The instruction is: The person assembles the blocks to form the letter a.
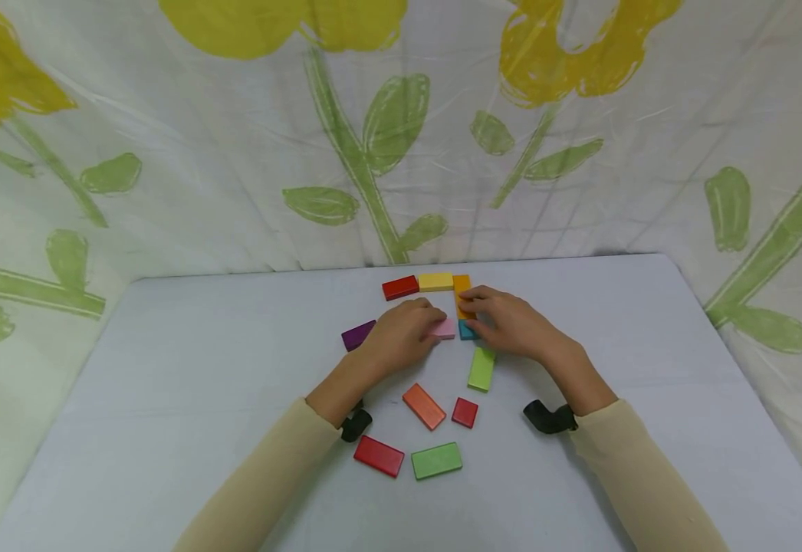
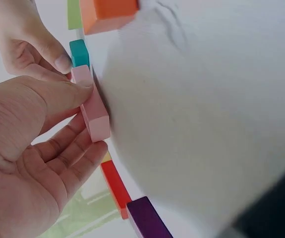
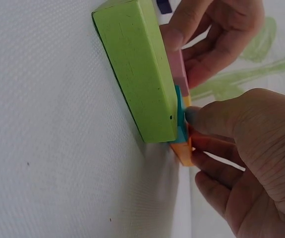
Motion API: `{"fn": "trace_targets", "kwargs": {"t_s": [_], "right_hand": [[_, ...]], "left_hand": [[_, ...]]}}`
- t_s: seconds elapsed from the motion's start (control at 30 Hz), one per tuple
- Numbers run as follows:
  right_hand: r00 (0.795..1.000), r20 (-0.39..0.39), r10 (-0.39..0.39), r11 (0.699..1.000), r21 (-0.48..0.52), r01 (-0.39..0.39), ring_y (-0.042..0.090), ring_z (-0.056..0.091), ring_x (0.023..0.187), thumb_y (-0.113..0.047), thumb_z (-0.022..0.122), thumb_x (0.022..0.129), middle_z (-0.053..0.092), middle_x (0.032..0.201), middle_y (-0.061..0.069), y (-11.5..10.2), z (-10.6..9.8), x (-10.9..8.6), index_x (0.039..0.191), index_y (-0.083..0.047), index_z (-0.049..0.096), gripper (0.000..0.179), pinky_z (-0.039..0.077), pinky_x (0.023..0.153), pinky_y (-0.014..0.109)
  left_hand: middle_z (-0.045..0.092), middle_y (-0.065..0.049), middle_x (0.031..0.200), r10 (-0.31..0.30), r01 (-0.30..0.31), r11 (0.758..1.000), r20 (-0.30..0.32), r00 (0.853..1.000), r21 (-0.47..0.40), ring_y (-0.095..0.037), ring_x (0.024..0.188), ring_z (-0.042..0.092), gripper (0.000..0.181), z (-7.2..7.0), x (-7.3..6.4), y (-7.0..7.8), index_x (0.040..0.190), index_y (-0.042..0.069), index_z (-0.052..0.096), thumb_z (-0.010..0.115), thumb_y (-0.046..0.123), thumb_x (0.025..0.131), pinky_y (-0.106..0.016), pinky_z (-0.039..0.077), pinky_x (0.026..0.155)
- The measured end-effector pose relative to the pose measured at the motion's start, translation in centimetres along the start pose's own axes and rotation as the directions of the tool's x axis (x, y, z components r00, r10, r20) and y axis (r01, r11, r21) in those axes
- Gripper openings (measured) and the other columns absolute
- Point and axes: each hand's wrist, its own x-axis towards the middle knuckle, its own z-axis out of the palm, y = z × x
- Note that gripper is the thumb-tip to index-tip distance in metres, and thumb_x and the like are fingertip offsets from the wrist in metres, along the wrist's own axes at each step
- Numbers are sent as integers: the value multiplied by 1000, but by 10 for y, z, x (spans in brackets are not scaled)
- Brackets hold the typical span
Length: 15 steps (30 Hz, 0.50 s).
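Note:
Near the far edge of the table, my left hand [image 1: 401, 337] pinches a pink block [image 1: 446, 330] between thumb and fingers. In the left wrist view the pink block [image 2: 95, 111] lies end to end with a small teal block [image 2: 79, 53]. My right hand [image 1: 514, 326] has its thumb against the teal block [image 1: 466, 331], while its other fingers reach over the yellow-orange block [image 1: 462, 286] just behind. A yellow block [image 1: 435, 282] and a red block [image 1: 400, 288] continue the far row leftward. A purple block [image 1: 357, 336] is partly hidden by my left hand.
A lime block [image 1: 481, 369] lies just in front of my right hand. Closer in are an orange block [image 1: 424, 406], a small red square block [image 1: 465, 412], a red block [image 1: 379, 457] and a green block [image 1: 437, 461]. Flower-patterned cloth [image 1: 235, 176] hangs behind the white table [image 1: 187, 360].

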Motion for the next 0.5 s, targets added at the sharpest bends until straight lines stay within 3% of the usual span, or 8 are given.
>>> {"fn": "trace_targets", "kwargs": {"t_s": [0.5], "right_hand": [[1000, 2, -12, 1000, -6, 12, 39, 60, 138, -15, 71, 102, 62, 150, 18, -1, -1, -2, 138, 3, 67, 41, 51, 115, 55]], "left_hand": [[74, -8, 122, -2, 2, 1000, 26, 1000, 18, -21, 108, 67, 33, 4, 6, 7, 134, 8, 72, 69, 19, 104, -36, 59, 98]]}}
